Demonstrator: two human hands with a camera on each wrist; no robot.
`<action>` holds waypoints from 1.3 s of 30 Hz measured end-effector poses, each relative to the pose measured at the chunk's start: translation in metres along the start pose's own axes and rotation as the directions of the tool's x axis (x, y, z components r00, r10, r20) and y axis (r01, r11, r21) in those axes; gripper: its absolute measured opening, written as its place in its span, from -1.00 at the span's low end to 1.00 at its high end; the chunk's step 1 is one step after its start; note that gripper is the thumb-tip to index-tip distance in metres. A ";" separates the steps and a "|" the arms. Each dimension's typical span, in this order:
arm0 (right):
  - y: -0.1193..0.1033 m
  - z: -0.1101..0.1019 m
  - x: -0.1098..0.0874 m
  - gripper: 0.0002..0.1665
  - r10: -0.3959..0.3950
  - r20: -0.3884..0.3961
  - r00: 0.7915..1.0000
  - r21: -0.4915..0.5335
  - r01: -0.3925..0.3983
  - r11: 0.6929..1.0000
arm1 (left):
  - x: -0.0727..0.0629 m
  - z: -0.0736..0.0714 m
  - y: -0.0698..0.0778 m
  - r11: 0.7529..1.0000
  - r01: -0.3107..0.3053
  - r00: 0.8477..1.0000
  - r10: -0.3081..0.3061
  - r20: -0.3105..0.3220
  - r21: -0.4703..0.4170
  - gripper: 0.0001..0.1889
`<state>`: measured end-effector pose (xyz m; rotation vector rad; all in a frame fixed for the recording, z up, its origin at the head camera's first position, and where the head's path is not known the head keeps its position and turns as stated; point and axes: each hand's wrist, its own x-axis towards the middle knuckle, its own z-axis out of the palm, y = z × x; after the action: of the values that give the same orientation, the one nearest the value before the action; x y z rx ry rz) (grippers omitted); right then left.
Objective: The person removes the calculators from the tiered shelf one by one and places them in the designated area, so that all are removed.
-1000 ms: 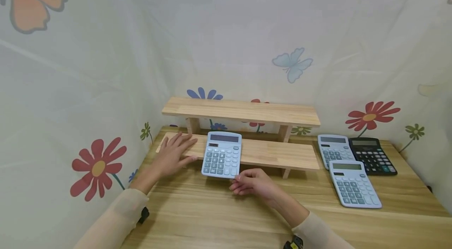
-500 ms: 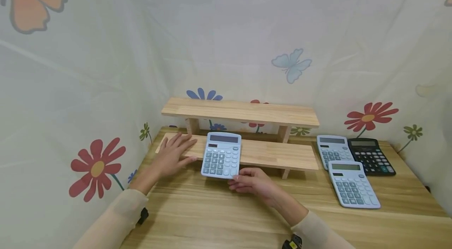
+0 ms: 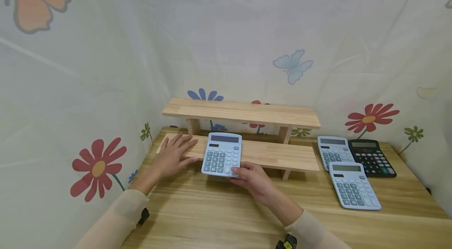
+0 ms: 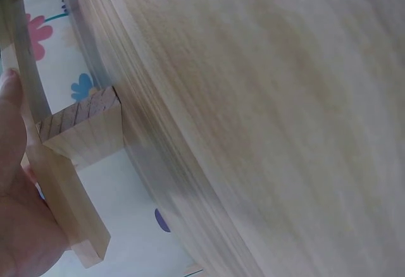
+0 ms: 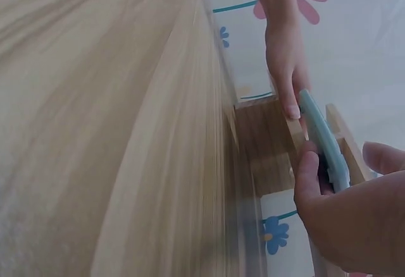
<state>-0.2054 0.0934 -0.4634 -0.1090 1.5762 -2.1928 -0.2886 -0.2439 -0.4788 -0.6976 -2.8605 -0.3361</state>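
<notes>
A light blue calculator (image 3: 222, 154) lies on the lower board (image 3: 279, 154) of a two-step wooden shelf, its near end jutting past the front edge. My right hand (image 3: 255, 181) holds its near right corner, thumb on the keys and fingers underneath. Edge-on in the right wrist view, the calculator (image 5: 324, 141) sits between thumb and fingers of the right hand (image 5: 354, 220). To its left, my left hand (image 3: 173, 156) rests on the lower board with fingers spread. The left wrist view shows only part of the left hand (image 4: 25, 220) at the board.
Two more light blue calculators, one behind (image 3: 333, 147) and one in front (image 3: 354, 188), and a black calculator (image 3: 374, 158) lie overlapping on the wooden table (image 3: 212, 217) at right. The upper board (image 3: 243, 111) stands behind the lower one. A patterned curtain (image 3: 226, 44) hangs behind.
My right hand has shifted from touching the calculator's near right corner to holding it, thumb now over the keys. The calculator's near end has tipped or slid slightly; my left hand stays put.
</notes>
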 end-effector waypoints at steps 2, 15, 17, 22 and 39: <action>-0.001 0.000 0.001 -0.44 0.004 -0.014 1.000 -0.007 -0.004 1.000 | 0.000 0.000 -0.001 1.000 -0.005 1.000 0.005 -0.006 0.001 -0.22; -0.001 0.000 -0.003 -0.44 0.027 -0.019 0.999 -0.051 -0.028 0.998 | -0.001 -0.003 0.003 1.000 -0.021 1.000 0.021 -0.020 -0.001 -0.23; -0.001 0.000 -0.004 -0.45 0.028 -0.026 0.999 -0.053 -0.029 0.998 | -0.001 -0.002 0.003 1.000 -0.020 1.000 0.020 -0.019 0.000 -0.23; -0.001 -0.001 -0.004 -0.47 0.034 -0.042 0.999 -0.056 -0.037 0.998 | -0.002 -0.002 0.004 1.000 -0.015 1.000 0.015 -0.014 -0.001 -0.22; -0.016 -0.015 -0.007 -0.45 -0.013 0.008 1.000 -0.153 0.014 0.988 | -0.002 0.002 0.002 1.000 -0.020 0.999 0.020 -0.027 0.003 -0.23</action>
<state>-0.2088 0.1130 -0.4530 -0.1742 1.7435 -2.0771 -0.2861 -0.2421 -0.4802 -0.7144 -2.8259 -0.3360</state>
